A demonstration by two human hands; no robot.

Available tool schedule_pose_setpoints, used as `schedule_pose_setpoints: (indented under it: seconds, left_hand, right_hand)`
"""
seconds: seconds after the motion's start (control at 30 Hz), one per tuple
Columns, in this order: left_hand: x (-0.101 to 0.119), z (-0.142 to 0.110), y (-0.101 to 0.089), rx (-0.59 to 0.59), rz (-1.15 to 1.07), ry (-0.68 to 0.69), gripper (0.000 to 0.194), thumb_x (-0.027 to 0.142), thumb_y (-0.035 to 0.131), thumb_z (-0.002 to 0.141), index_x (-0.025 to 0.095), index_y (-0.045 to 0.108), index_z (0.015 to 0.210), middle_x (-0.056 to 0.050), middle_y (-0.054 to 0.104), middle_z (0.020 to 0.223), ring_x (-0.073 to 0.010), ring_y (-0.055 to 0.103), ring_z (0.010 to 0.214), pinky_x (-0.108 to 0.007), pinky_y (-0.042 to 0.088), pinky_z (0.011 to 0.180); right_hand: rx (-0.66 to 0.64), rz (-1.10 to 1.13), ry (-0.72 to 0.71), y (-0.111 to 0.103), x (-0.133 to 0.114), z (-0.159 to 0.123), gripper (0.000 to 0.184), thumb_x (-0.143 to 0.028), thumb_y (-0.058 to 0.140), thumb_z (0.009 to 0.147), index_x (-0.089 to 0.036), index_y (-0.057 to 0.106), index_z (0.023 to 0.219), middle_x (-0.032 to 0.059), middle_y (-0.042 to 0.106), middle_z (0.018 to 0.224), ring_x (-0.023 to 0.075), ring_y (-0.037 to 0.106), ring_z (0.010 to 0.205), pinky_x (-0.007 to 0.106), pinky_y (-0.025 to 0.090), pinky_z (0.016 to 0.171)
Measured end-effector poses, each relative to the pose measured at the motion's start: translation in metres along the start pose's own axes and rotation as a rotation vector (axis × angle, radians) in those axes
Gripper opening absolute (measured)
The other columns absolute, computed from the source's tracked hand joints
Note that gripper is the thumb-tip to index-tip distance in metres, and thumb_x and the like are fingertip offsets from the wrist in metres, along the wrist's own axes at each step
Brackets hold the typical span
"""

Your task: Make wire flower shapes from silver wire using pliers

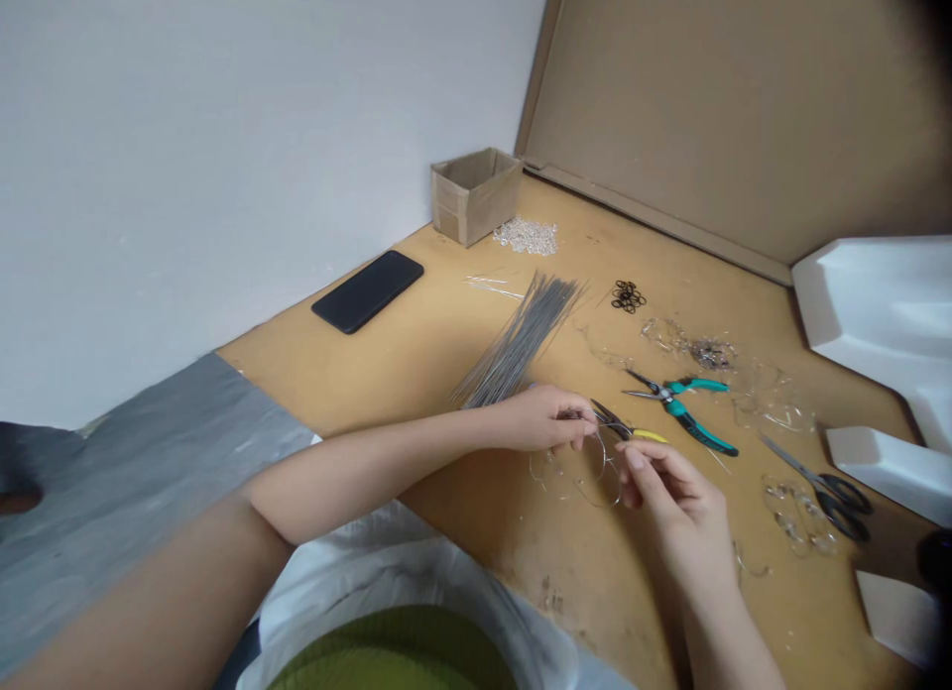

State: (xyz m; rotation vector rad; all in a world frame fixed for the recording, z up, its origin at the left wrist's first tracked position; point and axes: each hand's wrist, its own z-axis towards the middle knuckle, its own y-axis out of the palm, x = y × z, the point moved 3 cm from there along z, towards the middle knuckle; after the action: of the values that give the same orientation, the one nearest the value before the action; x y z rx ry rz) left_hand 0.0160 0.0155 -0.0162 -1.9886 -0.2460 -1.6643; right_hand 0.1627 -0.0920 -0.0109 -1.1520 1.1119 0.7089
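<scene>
Over the near part of the table [476, 521], thin wire [601, 462] spanned the gap between two bare hands. Leftmost, the grey wire bundle [521, 338] lay loose, near ends at the left forearm; could not tell whether touching. Judged risk: a sweep of that arm would scatter strands. Left hand [554, 417]: fingers curled close together, apparently pinching the wire; something small and dark at the fingertips, not identifiable. With wire so fine, a slack pinch could let it spring loose. Mid-span, likeliest trouble was a kink or tangle, should both sides be pulled while loops crossed. Yellow-handled pliers [629, 432] lay just behind the span, near enough, I judged, to snag a loop. Right hand [673, 487]: thumb and forefinger drawn together on the wire's other side; too hard a squeeze might bend it out of shape.

Look of the wire, left to right: faint, open curls below the left hand, nearly lost against the wood; then a brighter, silvery arc bowing downward; toward the right fingertips, a possible twist or join, too small to make out.
</scene>
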Motion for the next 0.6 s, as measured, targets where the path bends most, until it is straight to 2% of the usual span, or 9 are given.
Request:
schedule_pose_setpoints:
  seconds: [0.2,0.37,0.47,0.6]
  left_hand:
    - [-0.0008,0.0012,-0.0011,0.021,0.186,0.068,0.022,0.027,0.045,0.085,0.015,0.063,0.091,0.002,0.062,0.069,-0.0061,0.050,0.058,-0.016,0.037,0.058]
    - [-0.0007,0.0022,0.0004,0.056,0.295,0.106,0.022,0.023,0.045,0.083,0.015,0.064,0.090,-0.001,0.065,0.079,-0.0094,0.054,0.071,-0.018,0.039,0.069]
    - [-0.0001,0.0017,0.0010,0.047,0.247,0.081,0.021,0.023,0.045,0.083,0.014,0.063,0.089,-0.001,0.063,0.075,-0.0085,0.053,0.067,-0.017,0.039,0.064]
    - [-0.0012,0.0012,0.0014,0.018,0.029,-0.021,0.020,0.027,0.046,0.084,0.013,0.061,0.087,0.003,0.056,0.063,-0.0049,0.050,0.051,-0.015,0.038,0.052]
  right_hand:
    - [0.051,-0.122,-0.026,-0.0020,0.0030,-0.0016,0.018,-0.037,0.063,0.077,-0.021,0.067,0.082,-0.0010,0.057,0.061,0.0115,0.051,0.053,0.023,0.041,0.049]
    - [0.050,-0.138,-0.031,-0.0021,0.0032,-0.0007,0.018,-0.038,0.063,0.077,-0.021,0.067,0.082,-0.0011,0.057,0.060,0.0112,0.050,0.052,0.022,0.041,0.048]
    - [0.017,-0.087,-0.016,-0.0004,0.0008,0.0003,0.017,-0.037,0.060,0.079,-0.021,0.066,0.083,-0.0023,0.055,0.059,0.0093,0.049,0.048,0.021,0.041,0.046]
    - [-0.016,0.029,-0.015,0.0013,-0.0025,0.0009,0.015,-0.035,0.058,0.081,-0.021,0.064,0.085,-0.0026,0.056,0.062,0.0086,0.051,0.046,0.021,0.043,0.047]
